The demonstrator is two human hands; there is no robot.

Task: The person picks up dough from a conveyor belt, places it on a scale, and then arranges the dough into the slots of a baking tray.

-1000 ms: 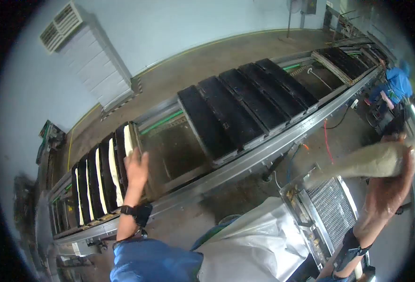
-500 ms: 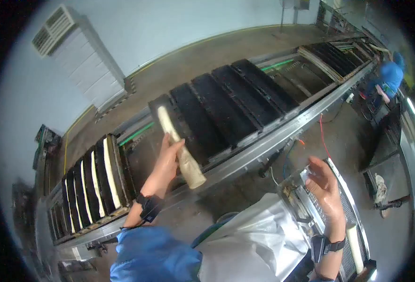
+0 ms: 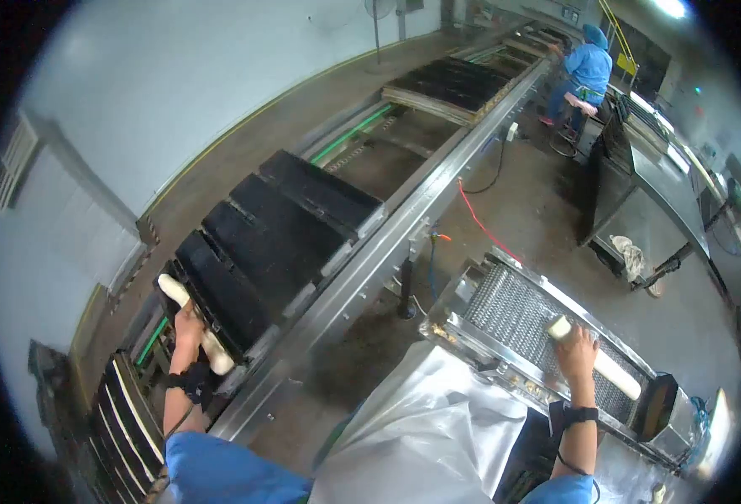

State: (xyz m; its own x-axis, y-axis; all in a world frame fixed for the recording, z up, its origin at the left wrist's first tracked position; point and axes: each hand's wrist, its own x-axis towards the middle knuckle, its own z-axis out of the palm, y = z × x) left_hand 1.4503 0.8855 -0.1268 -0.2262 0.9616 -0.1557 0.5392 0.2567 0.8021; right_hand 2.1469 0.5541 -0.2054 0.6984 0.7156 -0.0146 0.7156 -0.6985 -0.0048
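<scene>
My left hand [image 3: 187, 326] is closed round the middle of a long pale dough roll [image 3: 172, 290], which lies along the nearest black baking mould [image 3: 219, 286] on the line. To the right, my right hand [image 3: 575, 353] has its fingers wrapped over another dough roll [image 3: 615, 373] on a wire-mesh conveyor [image 3: 513, 304]. Both ends of that roll show past the hand. More black moulds [image 3: 274, 231] sit side by side beyond the left hand, with no dough visible in them.
Moulds with pale dough strips [image 3: 123, 428] lie at lower left. A steel rail [image 3: 404, 210] edges the line. Further up it are more dark moulds [image 3: 450, 82]. A person in blue [image 3: 589, 67] sits on a stool at the far end. A steel table [image 3: 651, 172] stands at right.
My left hand has brought its dough roll down onto the nearest mould. My right hand, empty and raised before, has closed on a roll on the mesh. The view has swung right.
</scene>
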